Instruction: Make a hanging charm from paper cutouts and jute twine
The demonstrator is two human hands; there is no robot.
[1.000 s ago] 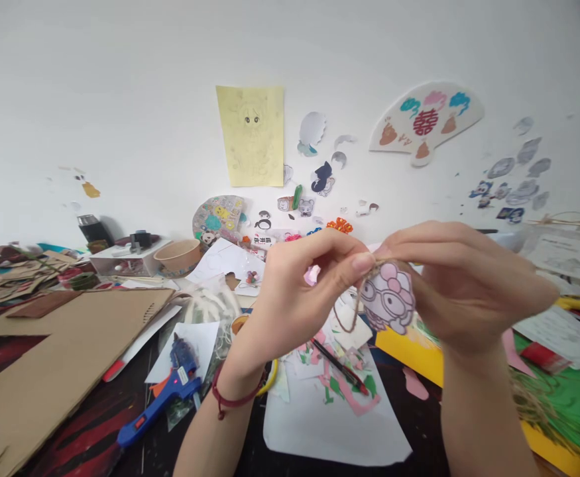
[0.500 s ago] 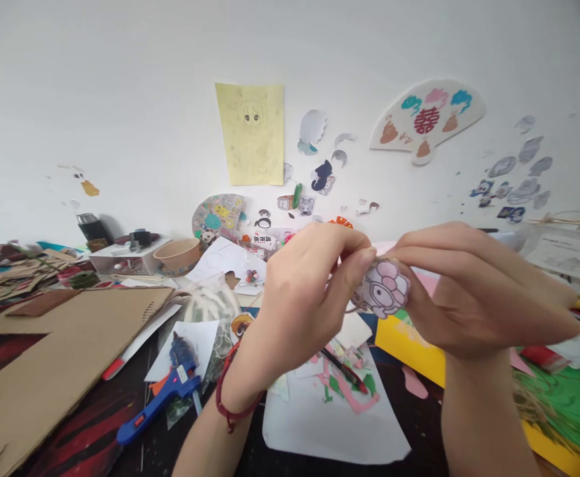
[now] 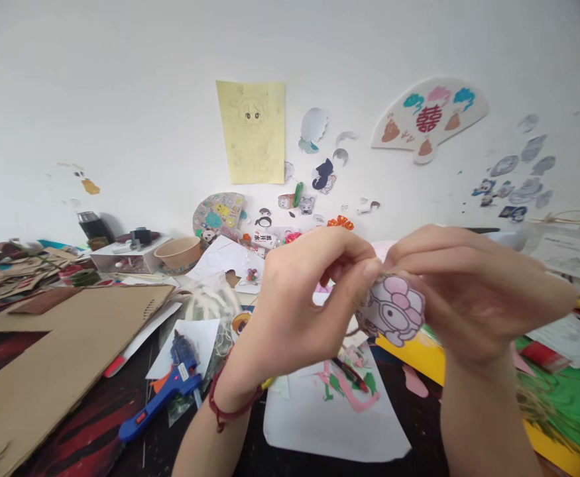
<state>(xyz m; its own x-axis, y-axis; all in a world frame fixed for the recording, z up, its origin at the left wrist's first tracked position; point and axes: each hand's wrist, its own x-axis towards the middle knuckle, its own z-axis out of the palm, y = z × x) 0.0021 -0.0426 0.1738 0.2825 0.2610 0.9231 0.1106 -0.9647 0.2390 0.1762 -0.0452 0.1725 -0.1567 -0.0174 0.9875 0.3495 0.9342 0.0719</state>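
Between my two hands, above the table, is a small paper cutout (image 3: pixel 393 310) of a cartoon character with a pink bow and one round eye. My left hand (image 3: pixel 314 298) pinches its upper left edge with thumb and forefinger. The fingers of my right hand (image 3: pixel 473 291) close on its upper right edge. Something thin and brownish shows at the cutout's left side, too blurred to name. Below lies a white sheet (image 3: pixel 337 430) bearing pink and green paper scraps (image 3: pixel 354 397) and a dark pen (image 3: pixel 350 372).
A blue glue gun (image 3: pixel 163 397) lies on paper at the left, beside large cardboard (image 3: pixel 71 358). A bowl (image 3: pixel 177 254) and a dark flask (image 3: pixel 95 227) stand farther back. Yellow paper (image 3: pixel 419 354) and green material (image 3: pixel 563 397) lie at the right. A paper fan (image 3: pixel 429 122) hangs on the wall.
The cutout has shifted slightly right and down, and more of its face shows. Both hands still hold it, and my right-hand fingers have shifted a little.
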